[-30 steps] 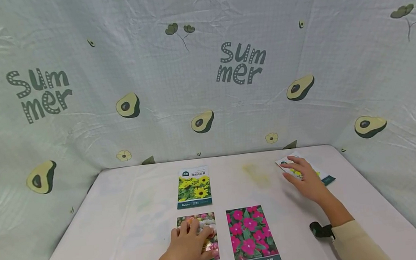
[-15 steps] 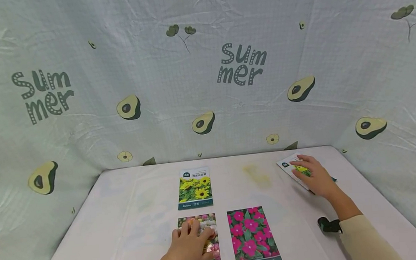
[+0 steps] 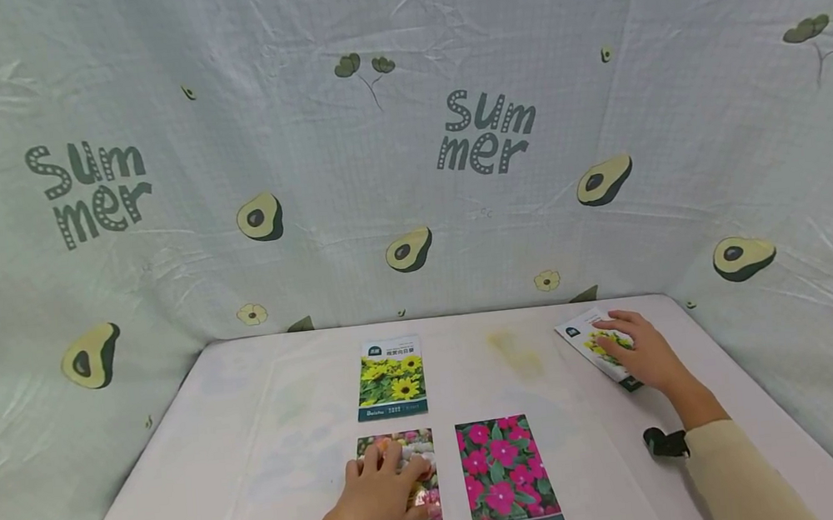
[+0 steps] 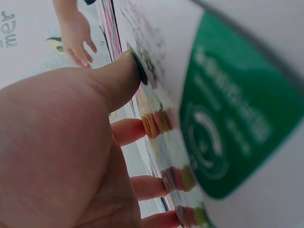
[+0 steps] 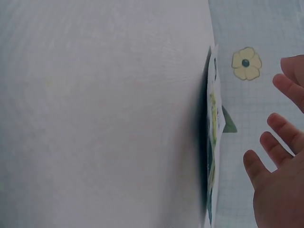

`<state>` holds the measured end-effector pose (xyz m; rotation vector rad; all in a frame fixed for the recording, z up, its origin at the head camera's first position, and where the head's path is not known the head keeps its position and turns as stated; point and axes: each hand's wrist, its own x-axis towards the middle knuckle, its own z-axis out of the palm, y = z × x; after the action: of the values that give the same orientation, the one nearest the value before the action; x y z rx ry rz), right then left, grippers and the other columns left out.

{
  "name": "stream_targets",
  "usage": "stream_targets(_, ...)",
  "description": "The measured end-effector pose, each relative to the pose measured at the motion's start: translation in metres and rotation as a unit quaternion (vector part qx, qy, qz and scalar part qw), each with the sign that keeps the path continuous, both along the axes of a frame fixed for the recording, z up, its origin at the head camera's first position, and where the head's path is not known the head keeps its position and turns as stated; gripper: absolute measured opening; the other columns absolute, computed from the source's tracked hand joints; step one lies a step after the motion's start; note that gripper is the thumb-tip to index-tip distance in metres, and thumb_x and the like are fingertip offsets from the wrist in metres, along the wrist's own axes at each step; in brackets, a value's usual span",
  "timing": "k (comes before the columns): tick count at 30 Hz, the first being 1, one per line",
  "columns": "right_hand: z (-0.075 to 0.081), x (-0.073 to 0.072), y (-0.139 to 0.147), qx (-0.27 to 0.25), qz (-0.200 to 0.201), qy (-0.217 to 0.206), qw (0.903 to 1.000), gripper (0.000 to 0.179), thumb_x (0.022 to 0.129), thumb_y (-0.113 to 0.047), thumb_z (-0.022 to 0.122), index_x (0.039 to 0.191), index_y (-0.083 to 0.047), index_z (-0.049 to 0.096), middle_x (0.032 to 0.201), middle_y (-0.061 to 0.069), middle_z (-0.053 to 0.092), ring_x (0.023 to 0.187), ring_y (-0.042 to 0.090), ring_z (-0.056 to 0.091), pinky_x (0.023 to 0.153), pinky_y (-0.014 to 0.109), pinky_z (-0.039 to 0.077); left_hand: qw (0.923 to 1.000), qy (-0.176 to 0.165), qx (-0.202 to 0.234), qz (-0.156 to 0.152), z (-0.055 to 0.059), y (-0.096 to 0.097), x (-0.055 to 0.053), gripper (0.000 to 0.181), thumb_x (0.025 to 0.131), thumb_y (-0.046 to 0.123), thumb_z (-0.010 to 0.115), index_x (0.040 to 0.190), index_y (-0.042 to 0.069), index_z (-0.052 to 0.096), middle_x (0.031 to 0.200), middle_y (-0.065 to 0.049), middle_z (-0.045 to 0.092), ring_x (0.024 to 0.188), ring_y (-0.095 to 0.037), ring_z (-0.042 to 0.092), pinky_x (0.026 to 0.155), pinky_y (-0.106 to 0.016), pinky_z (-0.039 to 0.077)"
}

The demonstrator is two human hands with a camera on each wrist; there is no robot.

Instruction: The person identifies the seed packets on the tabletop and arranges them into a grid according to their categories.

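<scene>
My left hand (image 3: 379,498) rests its spread fingertips and thumb on a flower seed packet (image 3: 424,510) with pink, white and orange blooms. In the left wrist view the thumb and fingers touch that packet's face (image 4: 175,156). At the back right, my right hand (image 3: 644,351) is held over a yellow-flowered seed packet (image 3: 592,342) that lies slanted. The right wrist view shows this packet (image 5: 212,137) edge-on, slightly bent, with the spread fingers standing off it. A magenta-flowered packet (image 3: 505,477) lies right of the left hand, and a sunflower packet (image 3: 390,378) lies behind.
The packets lie on a pale table (image 3: 268,442) with a yellow stain (image 3: 514,353). Behind it hangs a printed cloth (image 3: 331,151) with avocados and lettering. A black device (image 3: 663,443) sits at the right wrist.
The slanted packet has turned, its lower end swinging left and toward the front. My right hand has shifted right, and its fingers now stand off the packet. The left hand stays put.
</scene>
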<state>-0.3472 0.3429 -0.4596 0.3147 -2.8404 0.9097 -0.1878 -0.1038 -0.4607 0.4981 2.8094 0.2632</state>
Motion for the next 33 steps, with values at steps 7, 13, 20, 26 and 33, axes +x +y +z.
stream_targets(7,-0.006,-0.010,0.002,0.018,-0.016,-0.025,0.9994,0.052,0.105,-0.038,0.058,0.144,-0.004,0.057,0.159,0.029,0.032,0.144,0.055,0.031,0.111,0.070,0.031,1.0000,0.003,0.005,0.000,0.002,0.000,0.000,0.057,0.092,0.059,0.067,0.140,0.031,0.055,0.146,-0.014,0.046,0.135,-0.045,0.037,0.097,-0.069,0.033)
stream_targets(13,-0.008,-0.015,0.008,0.024,-0.020,-0.042,0.9987,0.052,0.105,-0.035,0.059,0.145,-0.002,0.056,0.157,0.032,0.032,0.141,0.057,0.035,0.111,0.070,0.033,1.0000,0.003,0.005,0.001,0.001,-0.001,0.000,0.058,0.092,0.060,0.066,0.141,0.031,0.055,0.150,-0.014,0.045,0.137,-0.046,0.037,0.097,-0.069,0.033)
stream_targets(20,-0.011,-0.021,0.011,0.042,-0.019,-0.047,0.9979,0.051,0.105,-0.034,0.059,0.144,-0.001,0.056,0.154,0.034,0.035,0.138,0.058,0.037,0.109,0.070,0.034,1.0000,-0.002,0.004,0.004,0.000,-0.001,0.000,0.057,0.092,0.060,0.066,0.140,0.033,0.055,0.147,-0.013,0.046,0.135,-0.045,0.037,0.097,-0.068,0.033)
stream_targets(26,-0.009,-0.027,0.008,0.053,-0.004,-0.038,0.9979,0.047,0.102,-0.028,0.064,0.140,-0.001,0.060,0.152,0.033,0.040,0.139,0.057,0.037,0.110,0.070,0.034,1.0000,-0.008,0.004,0.003,0.001,-0.001,0.000,0.056,0.092,0.060,0.066,0.140,0.033,0.055,0.140,-0.012,0.047,0.133,-0.043,0.037,0.095,-0.067,0.034)
stream_targets(33,-0.007,-0.032,0.002,0.082,0.019,-0.037,0.9958,0.039,0.101,-0.022,0.065,0.133,0.001,0.065,0.148,0.032,0.046,0.138,0.055,0.040,0.111,0.068,0.034,1.0000,0.005,0.005,-0.003,-0.001,0.000,0.002,0.053,0.093,0.060,0.065,0.137,0.032,0.056,0.138,-0.011,0.047,0.134,-0.043,0.037,0.095,-0.066,0.034)
